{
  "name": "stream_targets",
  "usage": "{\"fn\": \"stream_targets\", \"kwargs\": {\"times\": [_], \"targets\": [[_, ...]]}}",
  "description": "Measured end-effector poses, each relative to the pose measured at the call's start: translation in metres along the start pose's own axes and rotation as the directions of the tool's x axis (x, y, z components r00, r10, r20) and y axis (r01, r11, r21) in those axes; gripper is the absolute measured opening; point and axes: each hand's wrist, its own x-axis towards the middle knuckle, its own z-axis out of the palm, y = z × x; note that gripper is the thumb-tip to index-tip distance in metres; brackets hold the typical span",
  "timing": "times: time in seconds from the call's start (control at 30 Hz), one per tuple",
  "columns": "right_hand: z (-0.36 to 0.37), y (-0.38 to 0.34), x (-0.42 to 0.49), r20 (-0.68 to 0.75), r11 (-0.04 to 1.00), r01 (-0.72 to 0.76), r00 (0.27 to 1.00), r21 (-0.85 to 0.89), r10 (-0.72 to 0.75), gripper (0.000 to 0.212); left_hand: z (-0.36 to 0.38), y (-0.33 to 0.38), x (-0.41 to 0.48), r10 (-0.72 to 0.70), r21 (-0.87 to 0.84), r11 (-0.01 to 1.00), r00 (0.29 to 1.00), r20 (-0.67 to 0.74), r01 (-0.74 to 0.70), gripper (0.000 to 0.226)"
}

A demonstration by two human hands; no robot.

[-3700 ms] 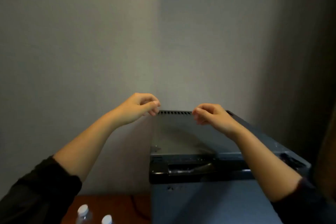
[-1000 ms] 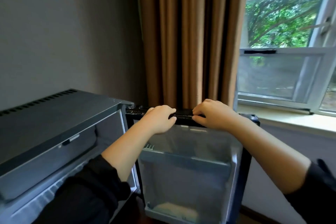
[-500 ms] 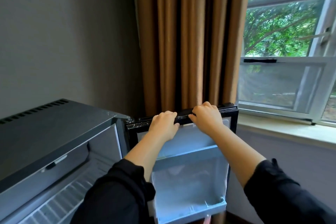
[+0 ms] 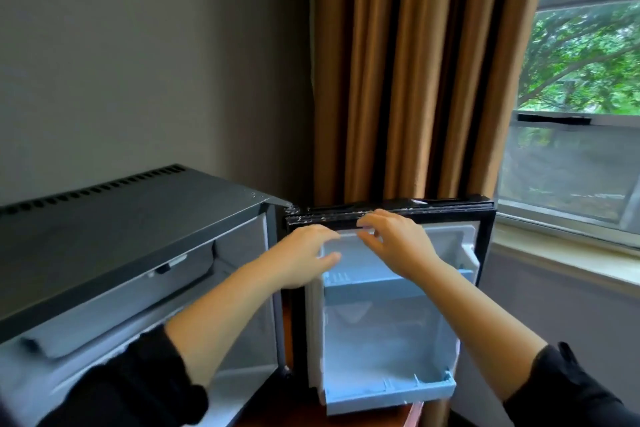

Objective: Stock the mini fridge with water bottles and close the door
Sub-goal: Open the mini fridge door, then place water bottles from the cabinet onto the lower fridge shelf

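The dark mini fridge (image 4: 114, 218) stands at the left with its white inside showing. Its door (image 4: 467, 218) is swung wide open to the right, inner white lining and door shelves facing me. My left hand (image 4: 301, 260) hovers just below the door's top edge, fingers apart, holding nothing. My right hand (image 4: 394, 243) is beside it, fingers spread, just off the black top rim. No water bottles are in view.
A brown curtain (image 4: 408, 73) hangs right behind the open door. A window (image 4: 581, 80) and its sill (image 4: 561, 253) are at the right. A grey wall (image 4: 145, 55) backs the fridge. A reddish wooden surface (image 4: 287, 322) shows under the door.
The door has swung further open toward the curtain. Both hands have let go of its top edge and now hover with fingers apart.
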Motion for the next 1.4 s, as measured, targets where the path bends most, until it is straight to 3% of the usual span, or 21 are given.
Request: {"fn": "stream_targets", "kwargs": {"times": [0.1,0.23,0.47,0.7,1.0,1.13,1.23,1.4], "targets": [[0.016,-0.027,-0.007,0.176,0.996,0.083,0.980,0.043,-0.090,0.027,-0.010,-0.017,-0.037,-0.045,0.020,0.999,0.999,0.012,0.045,0.040],[0.047,-0.071,-0.016,0.380,0.976,0.177,0.900,0.127,-0.213,0.023,-0.013,-0.045,-0.092,-0.195,0.047,0.981,0.969,0.150,0.190,0.036],[0.103,-0.150,-0.026,0.552,0.901,0.341,0.711,0.270,-0.435,0.024,0.006,-0.093,-0.192,-0.469,0.059,0.880,0.842,0.266,0.471,0.042],[0.152,-0.219,-0.038,0.568,0.792,0.395,0.552,0.466,-0.610,0.024,0.027,-0.116,-0.287,-0.729,-0.012,0.651,0.630,0.268,0.759,0.043],[0.194,-0.286,-0.073,0.544,0.570,0.513,0.218,0.642,-0.810,0.028,0.079,-0.105,-0.364,-0.923,-0.191,0.286,0.323,0.210,0.939,0.043],[0.213,-0.295,-0.090,0.522,0.480,0.526,0.079,0.702,-0.849,0.023,0.114,-0.099,-0.373,-0.977,-0.258,0.109,0.151,0.149,0.960,0.027],[0.228,-0.300,-0.097,0.498,0.429,0.520,0.008,0.739,-0.867,0.021,0.143,-0.090,-0.362,-0.988,-0.408,0.037,0.096,0.124,0.912,0.011],[0.263,-0.307,-0.110,0.458,0.384,0.495,-0.033,0.780,-0.888,0.022,0.203,-0.099,-0.351,-0.998,-0.608,-0.056,-0.022,0.062,0.792,0.041]]}}
